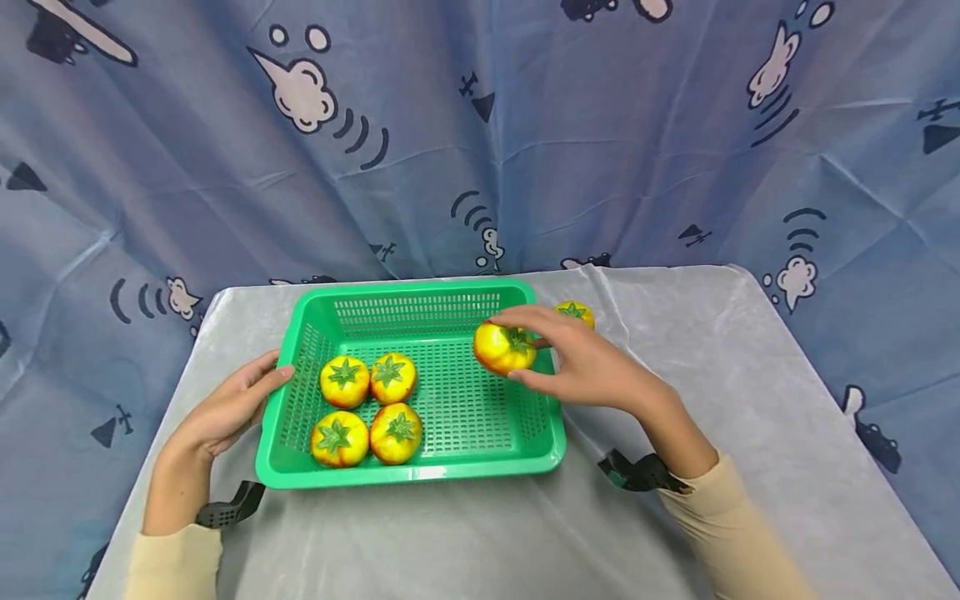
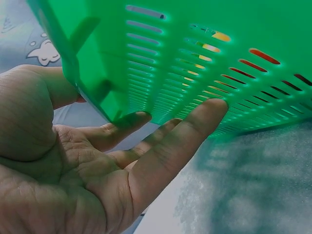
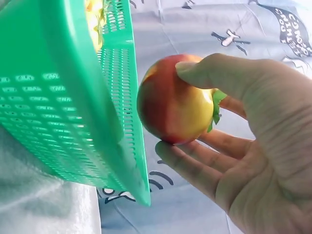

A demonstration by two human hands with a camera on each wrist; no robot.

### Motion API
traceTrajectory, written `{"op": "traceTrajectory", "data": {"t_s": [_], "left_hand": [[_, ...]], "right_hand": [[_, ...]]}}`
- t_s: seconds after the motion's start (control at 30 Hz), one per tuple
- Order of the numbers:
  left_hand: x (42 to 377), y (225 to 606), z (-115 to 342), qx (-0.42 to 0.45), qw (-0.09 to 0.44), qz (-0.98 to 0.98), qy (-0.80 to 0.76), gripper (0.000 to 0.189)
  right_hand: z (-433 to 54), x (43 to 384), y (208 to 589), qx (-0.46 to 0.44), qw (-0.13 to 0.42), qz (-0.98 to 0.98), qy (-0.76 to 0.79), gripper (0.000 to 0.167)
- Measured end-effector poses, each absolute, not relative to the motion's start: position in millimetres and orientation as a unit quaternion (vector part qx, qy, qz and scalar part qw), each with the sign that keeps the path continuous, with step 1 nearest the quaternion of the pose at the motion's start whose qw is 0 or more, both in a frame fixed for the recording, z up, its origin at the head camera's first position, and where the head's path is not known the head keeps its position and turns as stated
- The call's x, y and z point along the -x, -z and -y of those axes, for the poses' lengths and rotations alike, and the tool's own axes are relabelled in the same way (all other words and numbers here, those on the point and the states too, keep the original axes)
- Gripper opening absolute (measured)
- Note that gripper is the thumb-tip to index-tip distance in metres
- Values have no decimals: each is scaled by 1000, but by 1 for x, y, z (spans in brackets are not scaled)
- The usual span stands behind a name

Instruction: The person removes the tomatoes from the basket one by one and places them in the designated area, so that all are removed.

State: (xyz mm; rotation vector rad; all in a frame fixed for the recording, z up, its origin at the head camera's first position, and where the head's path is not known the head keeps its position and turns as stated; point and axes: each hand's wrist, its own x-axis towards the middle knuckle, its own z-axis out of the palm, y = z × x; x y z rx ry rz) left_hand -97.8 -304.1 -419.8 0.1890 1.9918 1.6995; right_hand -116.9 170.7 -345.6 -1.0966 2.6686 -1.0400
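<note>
My right hand (image 1: 573,354) holds a yellow-and-red tomato (image 1: 501,348) with a green leafy top, thumb on one side and fingers on the other. It hangs over the right end of a green plastic basket (image 1: 420,474); the right wrist view shows the tomato (image 3: 176,100) beside the basket's rim. At the basket's left end, my left hand (image 1: 228,404) grips the rim, its thumb over the edge and its fingers (image 2: 161,151) against the slotted outer wall. Several similar tomatoes (image 1: 396,433) sit together in the basket's left half, leafy tops up.
Another tomato (image 1: 576,313) lies on the table just past the basket's right end, partly hidden by my right hand. A pale grey cloth (image 1: 712,350) covers the table. Behind it hangs a blue patterned curtain (image 1: 420,167).
</note>
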Motion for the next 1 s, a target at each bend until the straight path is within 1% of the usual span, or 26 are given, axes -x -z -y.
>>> {"op": "traceTrajectory", "data": {"t_s": [0.23,0.33,0.77,1.0], "left_hand": [[98,419,304,-69,256,-734,-625,73],[97,419,305,-67,256,-735,-625,72],[99,420,303,-71,255,-729,-631,72],[97,419,303,-70,256,-729,-631,73]], "right_hand": [[-180,113,347,314,38,-872,375,64],[-184,111,349,300,26,-873,383,64],[-221,101,361,236,-75,-884,395,69],[-237,100,369,219,-109,-888,389,71]]}}
